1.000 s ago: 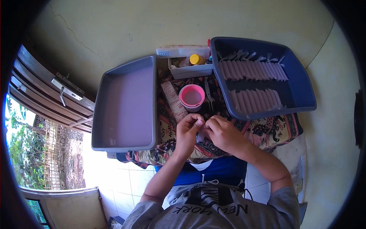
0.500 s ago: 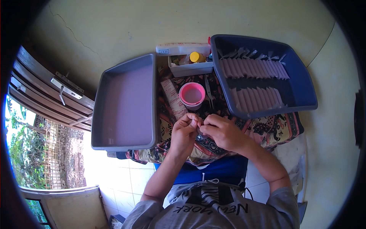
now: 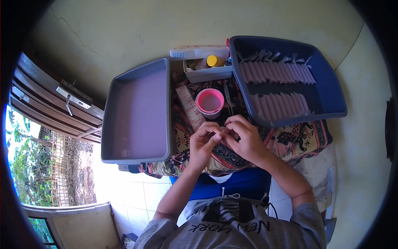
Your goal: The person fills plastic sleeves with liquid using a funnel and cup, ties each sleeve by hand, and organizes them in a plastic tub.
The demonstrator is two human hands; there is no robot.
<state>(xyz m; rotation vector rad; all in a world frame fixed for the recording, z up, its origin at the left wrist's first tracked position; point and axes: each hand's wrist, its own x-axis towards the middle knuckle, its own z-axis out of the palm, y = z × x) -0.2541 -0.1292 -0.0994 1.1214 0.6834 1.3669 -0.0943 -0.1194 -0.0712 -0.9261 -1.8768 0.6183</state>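
In front of my chest, my left hand (image 3: 203,143) and my right hand (image 3: 245,142) meet fingertip to fingertip. Both pinch what looks like a thin clear plastic bag (image 3: 224,130), mostly hidden by the fingers. Just beyond them stands a pink-rimmed cup (image 3: 209,103) holding pale purple liquid. To its left lies a long printed packet of plastic bags (image 3: 190,108). Scissors or tongs (image 3: 228,97) rest right of the cup, partly hidden by it and hard to tell apart.
A grey tub (image 3: 167,108) of purple liquid stands at left. The blue tub (image 3: 286,121) at right holds two rows of filled, tied purple bags (image 3: 280,72). At the back, a grey box (image 3: 207,75) contains a yellow-capped jar (image 3: 214,61). Patterned cloth (image 3: 290,139) covers the table.
My hands have shifted slightly right, with the fingertips still together. The shiny plastic below the fingers no longer shows. The whole view has moved a little.
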